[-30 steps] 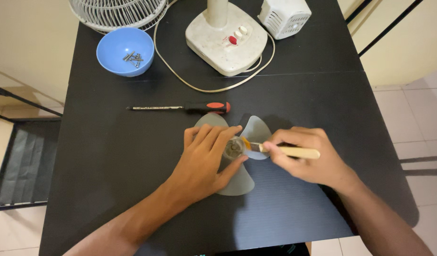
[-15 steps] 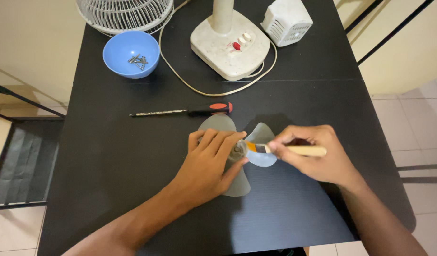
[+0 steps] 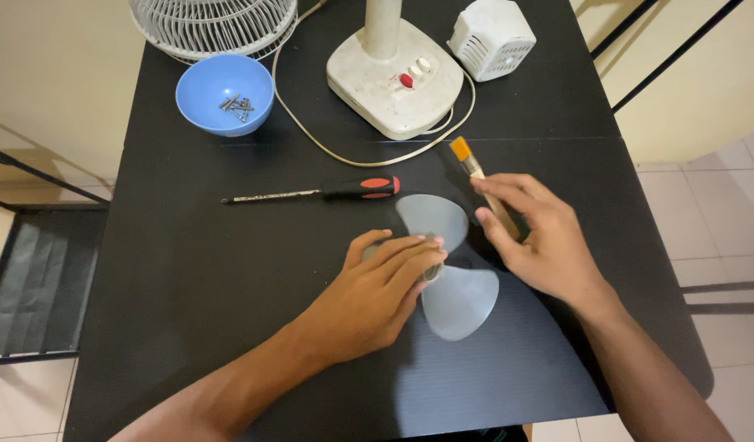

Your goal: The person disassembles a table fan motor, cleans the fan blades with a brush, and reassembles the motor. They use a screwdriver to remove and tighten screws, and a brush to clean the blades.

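- Left hand (image 3: 369,295) pressed flat on the hub of the grey fan blade (image 3: 459,299), mid-tabletop (image 3: 189,270), below the screwdriver (image 3: 311,194); fingers spread, no closed grip.
- Right hand (image 3: 532,237) clamped around the small brush (image 3: 475,176), just right of the blade.
- Could skid on the smooth surface if pressure eases.
- Might crack a thin vane under heavy pressing.

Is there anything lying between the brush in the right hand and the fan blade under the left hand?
Nothing visible does. The right hand holds the brush just beside the fan blade, bristles pointing away toward the fan base. The left hand covers the hub; the screwdriver lies off to the side.
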